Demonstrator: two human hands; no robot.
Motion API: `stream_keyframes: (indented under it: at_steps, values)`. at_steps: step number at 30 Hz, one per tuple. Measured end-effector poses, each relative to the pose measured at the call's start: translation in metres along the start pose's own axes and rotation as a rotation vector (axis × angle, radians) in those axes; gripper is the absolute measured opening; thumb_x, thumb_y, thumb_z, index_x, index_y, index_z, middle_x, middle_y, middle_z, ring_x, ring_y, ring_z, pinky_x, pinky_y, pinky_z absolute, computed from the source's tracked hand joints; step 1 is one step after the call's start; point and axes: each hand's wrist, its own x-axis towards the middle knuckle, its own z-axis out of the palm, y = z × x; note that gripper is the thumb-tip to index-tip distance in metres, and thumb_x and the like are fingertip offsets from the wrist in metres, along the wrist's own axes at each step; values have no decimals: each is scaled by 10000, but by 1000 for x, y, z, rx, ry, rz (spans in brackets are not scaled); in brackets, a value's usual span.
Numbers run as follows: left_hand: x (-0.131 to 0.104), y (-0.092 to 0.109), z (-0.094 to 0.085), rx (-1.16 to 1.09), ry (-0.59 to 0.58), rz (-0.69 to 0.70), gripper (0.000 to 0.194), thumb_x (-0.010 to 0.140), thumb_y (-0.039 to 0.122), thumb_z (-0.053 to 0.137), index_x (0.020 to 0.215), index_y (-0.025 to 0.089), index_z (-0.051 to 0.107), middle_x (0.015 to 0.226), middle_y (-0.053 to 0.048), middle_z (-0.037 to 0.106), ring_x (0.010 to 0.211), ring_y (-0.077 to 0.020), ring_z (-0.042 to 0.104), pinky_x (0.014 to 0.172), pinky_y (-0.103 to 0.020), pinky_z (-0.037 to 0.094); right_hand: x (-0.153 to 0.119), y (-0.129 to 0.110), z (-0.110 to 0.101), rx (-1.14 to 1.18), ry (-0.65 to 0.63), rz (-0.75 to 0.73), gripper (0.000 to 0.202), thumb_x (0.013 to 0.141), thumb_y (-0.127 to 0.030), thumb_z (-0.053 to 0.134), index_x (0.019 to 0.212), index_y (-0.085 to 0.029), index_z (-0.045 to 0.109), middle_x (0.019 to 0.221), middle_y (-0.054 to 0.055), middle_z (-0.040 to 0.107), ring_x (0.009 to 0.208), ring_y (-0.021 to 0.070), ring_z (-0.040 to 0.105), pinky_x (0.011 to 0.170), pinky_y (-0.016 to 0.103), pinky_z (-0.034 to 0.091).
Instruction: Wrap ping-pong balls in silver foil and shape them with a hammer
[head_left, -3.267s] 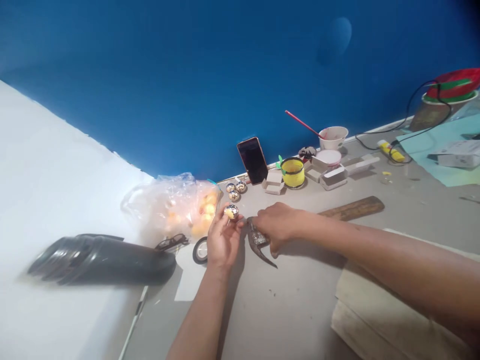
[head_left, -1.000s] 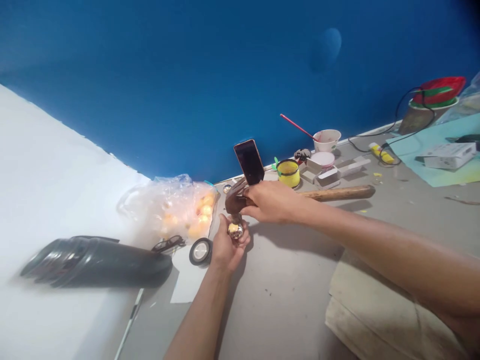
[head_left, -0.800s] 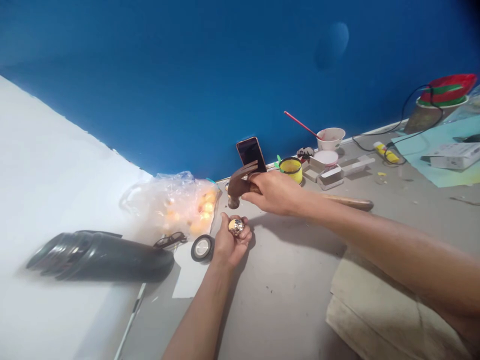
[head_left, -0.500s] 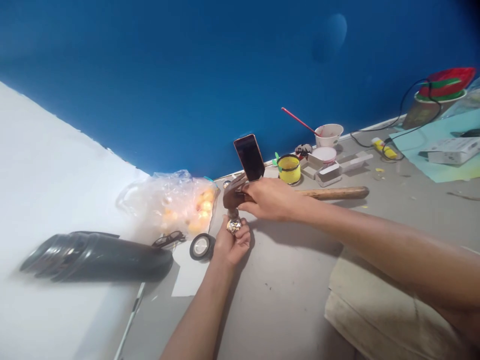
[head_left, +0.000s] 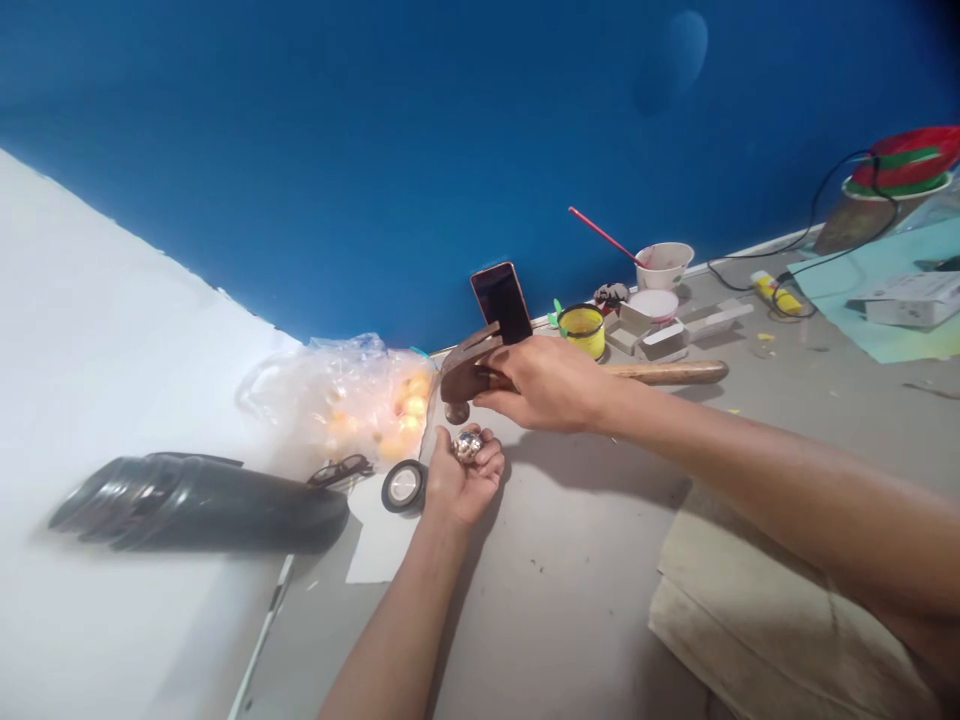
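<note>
A shiny silvery ball (head_left: 467, 446) rests in my left hand (head_left: 465, 478), whose palm faces up with the fingers curled round it. My right hand (head_left: 551, 385) grips a claw hammer (head_left: 466, 372) close to its brown head. The wooden handle reaches out to the right beyond my wrist. The hammer's striking face hangs just above the ball, with a small gap between them. Beside my left wrist lies a round black roll with a pale centre (head_left: 404, 486).
A phone (head_left: 504, 302) leans by the blue wall. Behind my right hand stand a yellow cup (head_left: 583, 332), small open boxes and a white bowl (head_left: 664, 268). Left are a plastic bag (head_left: 352, 400) and a dark cylindrical object (head_left: 202, 505). Cloth (head_left: 720, 590) lies at lower right.
My right hand has raised the hammer slightly, so its face has come away from the ball. The fingers of my left hand have loosened a little round the ball.
</note>
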Motion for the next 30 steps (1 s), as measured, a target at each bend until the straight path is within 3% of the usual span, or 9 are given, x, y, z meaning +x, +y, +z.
stream_keyframes:
  at_steps: [8, 14, 19, 25, 30]
  values:
    - [-1, 0, 1, 62, -54, 39, 547, 1095, 452, 309, 707, 145, 544, 610, -33, 555, 383, -64, 367, 358, -185, 263, -1, -7, -1, -95, -57, -43, 294, 976, -399, 603, 1019, -159, 769, 905, 111, 778, 803, 240, 692, 624, 304, 360]
    - [-1, 1, -3, 91, -113, -11, 482, 1093, 275, 318, 680, 140, 527, 588, -17, 535, 357, -41, 308, 350, -170, 214, -2, -7, 5, -93, -148, -69, 304, 983, -398, 580, 956, -164, 773, 928, 112, 782, 815, 241, 698, 615, 297, 347]
    - [3, 3, -8, 98, -146, -14, 452, 1071, 217, 328, 685, 138, 550, 597, -20, 541, 345, -37, 282, 353, -175, 190, -2, -7, 3, -55, -81, -46, 305, 985, -405, 574, 1021, -178, 776, 950, 105, 784, 812, 230, 692, 618, 293, 343]
    - [4, 4, -10, 140, -131, -33, 412, 1018, 139, 343, 656, 139, 541, 568, -7, 514, 330, -43, 286, 359, -190, 203, -2, -7, 5, -76, -136, -94, 261, 952, -372, 615, 1001, -179, 783, 908, 95, 780, 776, 216, 672, 590, 289, 305]
    - [2, 4, -7, 114, -130, -30, 380, 1022, 154, 370, 690, 146, 555, 580, 2, 526, 330, -42, 286, 356, -185, 206, -1, -4, 4, -51, -40, -64, 275, 953, -368, 595, 1028, -184, 785, 894, 88, 778, 733, 202, 643, 575, 295, 275]
